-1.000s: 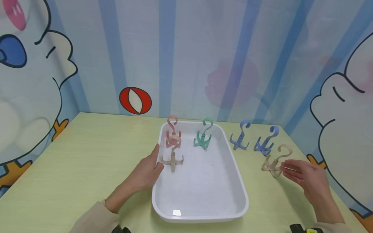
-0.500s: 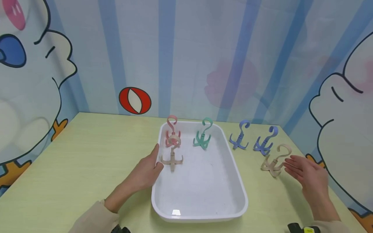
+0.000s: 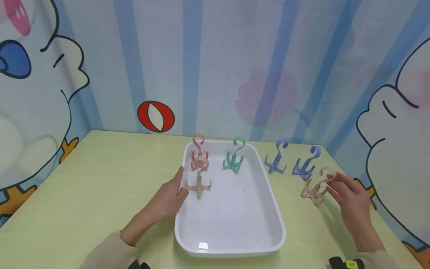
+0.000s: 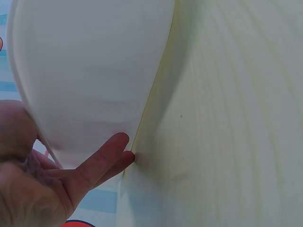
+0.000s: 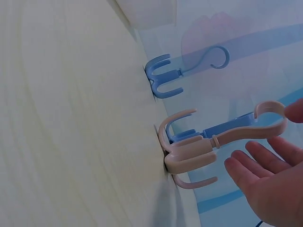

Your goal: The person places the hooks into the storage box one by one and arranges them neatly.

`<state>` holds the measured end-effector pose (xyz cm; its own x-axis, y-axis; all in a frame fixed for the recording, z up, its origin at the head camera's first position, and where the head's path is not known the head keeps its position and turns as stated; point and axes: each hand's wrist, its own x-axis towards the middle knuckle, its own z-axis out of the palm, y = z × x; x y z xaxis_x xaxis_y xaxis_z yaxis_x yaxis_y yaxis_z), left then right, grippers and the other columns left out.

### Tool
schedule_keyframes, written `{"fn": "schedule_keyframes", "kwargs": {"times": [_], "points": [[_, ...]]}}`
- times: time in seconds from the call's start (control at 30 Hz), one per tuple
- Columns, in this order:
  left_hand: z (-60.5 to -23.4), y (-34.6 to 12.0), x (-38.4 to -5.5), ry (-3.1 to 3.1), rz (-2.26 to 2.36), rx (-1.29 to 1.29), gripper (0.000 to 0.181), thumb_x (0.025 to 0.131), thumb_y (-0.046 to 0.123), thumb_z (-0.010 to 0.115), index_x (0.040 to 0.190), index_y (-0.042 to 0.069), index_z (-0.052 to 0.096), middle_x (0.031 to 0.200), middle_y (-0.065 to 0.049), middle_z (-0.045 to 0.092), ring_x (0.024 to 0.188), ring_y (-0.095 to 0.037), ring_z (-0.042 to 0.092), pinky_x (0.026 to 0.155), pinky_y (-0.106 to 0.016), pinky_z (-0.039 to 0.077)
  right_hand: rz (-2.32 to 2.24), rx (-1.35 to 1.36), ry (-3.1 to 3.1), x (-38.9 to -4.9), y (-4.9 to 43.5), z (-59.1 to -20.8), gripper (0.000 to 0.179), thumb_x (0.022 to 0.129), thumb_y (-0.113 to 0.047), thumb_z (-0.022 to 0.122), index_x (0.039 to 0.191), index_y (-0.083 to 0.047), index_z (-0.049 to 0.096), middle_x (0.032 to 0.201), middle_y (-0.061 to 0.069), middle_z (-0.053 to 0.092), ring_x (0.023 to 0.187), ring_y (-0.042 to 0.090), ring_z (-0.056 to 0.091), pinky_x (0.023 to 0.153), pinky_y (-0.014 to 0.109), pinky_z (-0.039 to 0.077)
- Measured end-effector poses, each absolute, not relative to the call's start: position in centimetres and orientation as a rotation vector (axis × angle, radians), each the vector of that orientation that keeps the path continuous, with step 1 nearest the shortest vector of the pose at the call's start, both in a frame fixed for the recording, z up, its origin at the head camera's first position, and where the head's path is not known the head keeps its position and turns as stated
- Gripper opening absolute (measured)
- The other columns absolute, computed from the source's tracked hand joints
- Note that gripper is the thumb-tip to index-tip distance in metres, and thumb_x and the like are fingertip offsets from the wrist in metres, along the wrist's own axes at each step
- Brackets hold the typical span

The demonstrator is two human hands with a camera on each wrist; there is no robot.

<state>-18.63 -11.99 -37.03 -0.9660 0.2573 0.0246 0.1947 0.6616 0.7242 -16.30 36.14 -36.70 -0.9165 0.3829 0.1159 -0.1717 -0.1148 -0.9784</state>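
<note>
My left hand [image 3: 168, 198] holds the left rim of the white tray [image 3: 231, 213]; in the left wrist view two fingers [image 4: 111, 150] lie along its outer wall. Inside the tray stand a pink claw hook [image 3: 199, 160], a green claw hook [image 3: 233, 163] and a beige claw hook [image 3: 199, 185]. To the right of the tray, my right hand [image 3: 356, 201] has thumb and forefinger at the curved top of another beige claw hook [image 5: 189, 155], pinching it. That hook stands upright on the table, and the other fingers are spread below its neck.
Two blue claw hooks, one nearer the tray [image 3: 275, 162] and one farther right [image 3: 303, 170], stand on the pale yellow table [image 3: 100, 186] behind the beige one. A printed cloth backdrop [image 3: 221, 74] rises along the table's back and sides.
My right hand drew slightly to the right, then moved up and left to take the beige hook's curved top. The left hand and tray have stayed in place.
</note>
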Motion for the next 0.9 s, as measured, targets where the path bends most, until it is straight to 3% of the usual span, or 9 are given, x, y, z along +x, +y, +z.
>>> {"fn": "schedule_keyframes", "kwargs": {"times": [0.2,0.43,0.63,0.9], "points": [[-36.9,-12.0,-18.7,2.801,1.198,0.389,0.073,0.105,0.013,0.043,0.167,-0.005,0.009,0.168,-0.028,0.034,0.097,-0.028,0.068,0.063,-0.028,0.054,1.996,-0.197,-1.947,-16.7,36.0,-37.1,0.035,0.100,-0.014,0.072,0.134,-0.022,0.065,0.105,-0.021,0.074,0.097,-0.006,0.070,0.082,0.012,0.057],[-36.9,-11.9,-18.6,2.806,1.194,0.395,0.073,0.105,0.012,0.044,0.167,-0.006,0.010,0.167,-0.030,0.034,0.099,-0.029,0.068,0.065,-0.029,0.056,1.950,-0.250,-1.995,-17.5,36.0,-37.3,0.047,0.096,-0.018,0.078,0.141,-0.016,0.064,0.104,-0.024,0.074,0.095,-0.009,0.070,0.081,0.011,0.056],[-36.7,-12.0,-18.4,2.817,1.187,0.406,0.072,0.105,0.012,0.044,0.166,-0.008,0.012,0.167,-0.030,0.034,0.107,-0.031,0.067,0.071,-0.032,0.058,1.941,-0.295,-2.004,-18.2,36.0,-37.7,0.048,0.094,-0.022,0.080,0.139,-0.015,0.066,0.104,-0.023,0.073,0.094,-0.008,0.071,0.080,0.012,0.057],[-36.8,-12.1,-18.4,2.810,1.196,0.389,0.072,0.105,0.013,0.044,0.166,-0.008,0.012,0.166,-0.030,0.035,0.104,-0.031,0.067,0.070,-0.031,0.057,2.030,-0.223,-1.942,-18.9,35.8,-37.8,0.047,0.095,-0.022,0.079,0.138,-0.007,0.067,0.107,-0.021,0.077,0.097,-0.004,0.074,0.081,0.013,0.058]]}}
